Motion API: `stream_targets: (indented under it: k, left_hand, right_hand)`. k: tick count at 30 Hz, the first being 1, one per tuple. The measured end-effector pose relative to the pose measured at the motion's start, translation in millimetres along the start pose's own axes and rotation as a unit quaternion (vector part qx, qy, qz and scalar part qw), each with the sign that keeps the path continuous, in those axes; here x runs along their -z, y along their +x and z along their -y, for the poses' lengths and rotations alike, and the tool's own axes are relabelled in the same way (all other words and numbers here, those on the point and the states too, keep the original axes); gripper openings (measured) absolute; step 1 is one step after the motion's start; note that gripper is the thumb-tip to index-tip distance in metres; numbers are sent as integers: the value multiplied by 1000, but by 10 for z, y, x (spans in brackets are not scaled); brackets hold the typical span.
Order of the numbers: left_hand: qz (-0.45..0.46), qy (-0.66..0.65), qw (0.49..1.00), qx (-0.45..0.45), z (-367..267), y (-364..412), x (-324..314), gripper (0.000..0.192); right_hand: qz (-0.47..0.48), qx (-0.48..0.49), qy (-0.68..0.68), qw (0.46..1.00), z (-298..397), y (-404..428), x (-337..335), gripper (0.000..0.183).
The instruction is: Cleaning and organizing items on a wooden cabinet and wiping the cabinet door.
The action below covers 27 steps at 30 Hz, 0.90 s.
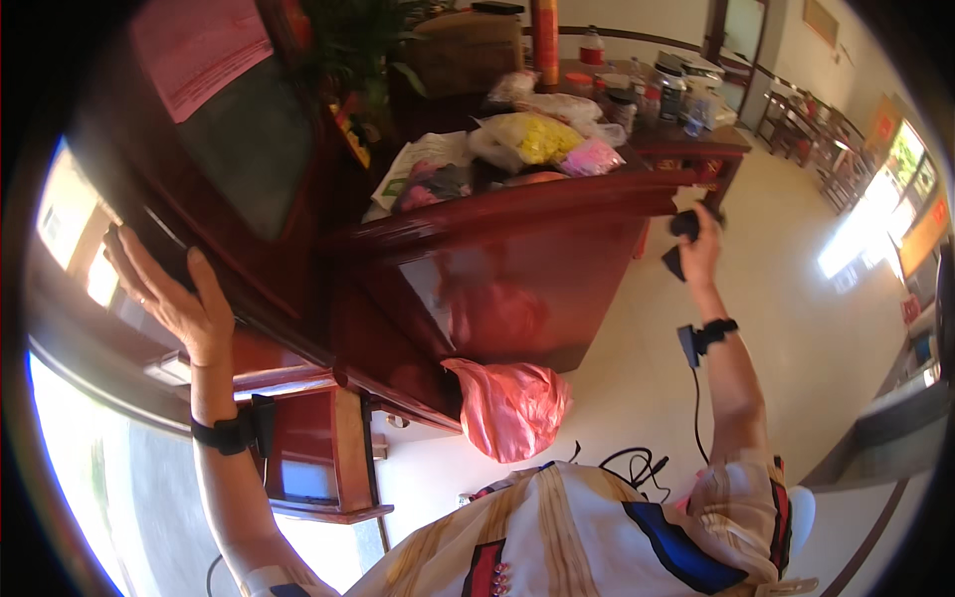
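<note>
My left hand (175,295) is raised at the left with its fingers spread, by the edge of a dark red wooden cabinet (298,328); whether it touches the wood I cannot tell. My right hand (700,250) is closed around a small black object (685,224), just past the right end of a dark red wooden panel (515,291). Each wrist wears a black strap with a small device. A pink plastic bag (515,410) hangs at the panel's lower edge. Above the panel lie a bag with yellow contents (545,138) and a small pink packet (592,157).
A side table (694,142) at the upper right bears jars and bottles. A leafy plant (351,60) and a cardboard box (466,52) stand at the back. Black cables (634,466) lie near my body. Wooden chairs (843,160) stand along the far wall.
</note>
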<state>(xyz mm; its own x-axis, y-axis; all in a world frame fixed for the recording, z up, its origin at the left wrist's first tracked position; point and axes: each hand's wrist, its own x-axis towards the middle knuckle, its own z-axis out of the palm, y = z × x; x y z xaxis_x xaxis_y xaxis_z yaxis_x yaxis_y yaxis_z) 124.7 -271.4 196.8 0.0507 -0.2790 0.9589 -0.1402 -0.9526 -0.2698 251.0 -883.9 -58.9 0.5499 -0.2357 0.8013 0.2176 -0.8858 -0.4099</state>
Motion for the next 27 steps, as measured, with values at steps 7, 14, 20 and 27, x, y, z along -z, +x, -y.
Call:
stream_targets:
  k: [7, 14, 20, 27]
  left_hand:
    - [13, 5, 999, 32, 36, -77, -4, 72]
    - [-12, -4, 1000, 12, 105, -53, -46, 77]
    - [-17, -7, 999, 27, 112, -119, -17, 78]
    - [-50, 34, 998, -12, 175, -65, 19, 72]
  right_hand:
    - [62, 20, 435, 898, 1846, 556, 638, 61]
    - [163, 295, 385, 859, 3576, 252, -272, 78]
    - [174, 382, 177, 890, 4652, -72, -1323, 62]
    - [282, 278, 107, 912, 4921, 136, -1528, 48]
